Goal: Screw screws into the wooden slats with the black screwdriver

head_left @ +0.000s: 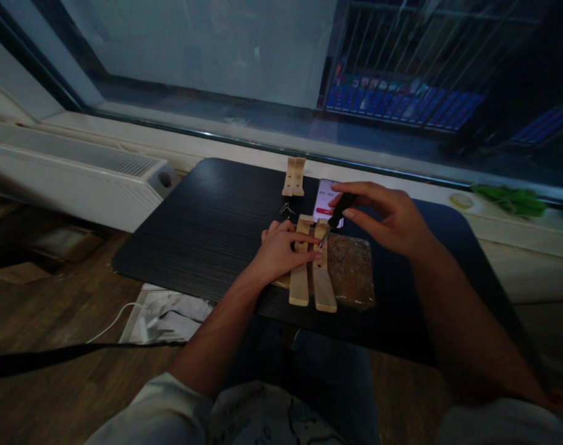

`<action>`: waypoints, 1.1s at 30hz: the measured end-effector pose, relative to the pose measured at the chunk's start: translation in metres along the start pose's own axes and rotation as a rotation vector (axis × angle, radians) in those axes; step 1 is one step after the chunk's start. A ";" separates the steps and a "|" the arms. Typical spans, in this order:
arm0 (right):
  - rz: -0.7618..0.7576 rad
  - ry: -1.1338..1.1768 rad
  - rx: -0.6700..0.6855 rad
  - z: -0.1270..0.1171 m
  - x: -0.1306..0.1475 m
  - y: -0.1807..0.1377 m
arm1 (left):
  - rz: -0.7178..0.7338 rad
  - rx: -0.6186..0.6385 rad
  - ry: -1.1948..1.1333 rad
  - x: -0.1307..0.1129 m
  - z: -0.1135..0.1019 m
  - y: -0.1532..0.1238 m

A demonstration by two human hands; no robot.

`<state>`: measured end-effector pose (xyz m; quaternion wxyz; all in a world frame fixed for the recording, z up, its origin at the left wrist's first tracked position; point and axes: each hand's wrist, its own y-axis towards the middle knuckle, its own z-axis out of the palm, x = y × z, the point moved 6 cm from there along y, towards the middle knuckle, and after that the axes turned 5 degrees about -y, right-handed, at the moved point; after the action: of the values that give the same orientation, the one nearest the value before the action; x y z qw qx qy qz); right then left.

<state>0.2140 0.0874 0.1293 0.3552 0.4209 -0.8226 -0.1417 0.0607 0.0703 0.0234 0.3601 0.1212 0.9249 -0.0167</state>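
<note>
In the head view, the left hand (277, 250) reaches in from the lower left, back of the hand up, forearm slanting across the near edge of the bench (193, 228). Its thumb and forefinger stretch rightward over two wooden pieces, the left piece (299, 287) and the right piece (325, 293), the tips a little apart on the right piece; whether they pinch anything small between them cannot be told. The other fingers are bent beyond the left piece.

The right hand (395, 216) comes from the right, higher, with the wrist bent inward. Thumb and fingers are closed on the black handle of a screwdriver (341, 208), whose shaft slopes down and leftward to the right piece, its tip by the left fingertips.

Both wooden pieces lie side by side across a brown block (354, 266) in clear film, at the near side of the bench, their lower ends toward the person. A second wooden pair (293, 176) stands near the far edge, and small metal parts (287, 209) lie between that pair and the left hand.

The phone (324, 190) behind the screwdriver has a lit screen with dark figures and a red button, too small to read. Dark lettering on the shirt (258, 411) is cut off and unreadable.
</note>
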 end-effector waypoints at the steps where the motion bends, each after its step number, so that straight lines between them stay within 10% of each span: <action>1: 0.004 -0.005 -0.015 0.000 0.000 0.000 | -0.001 -0.001 0.002 0.000 0.000 0.000; 33: 0.005 -0.027 -0.130 0.008 -0.004 -0.003 | -0.010 0.014 0.009 -0.001 -0.001 0.000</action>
<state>0.2112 0.0882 0.1201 0.3709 0.3929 -0.8174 -0.1997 0.0609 0.0700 0.0251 0.3550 0.1192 0.9269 -0.0244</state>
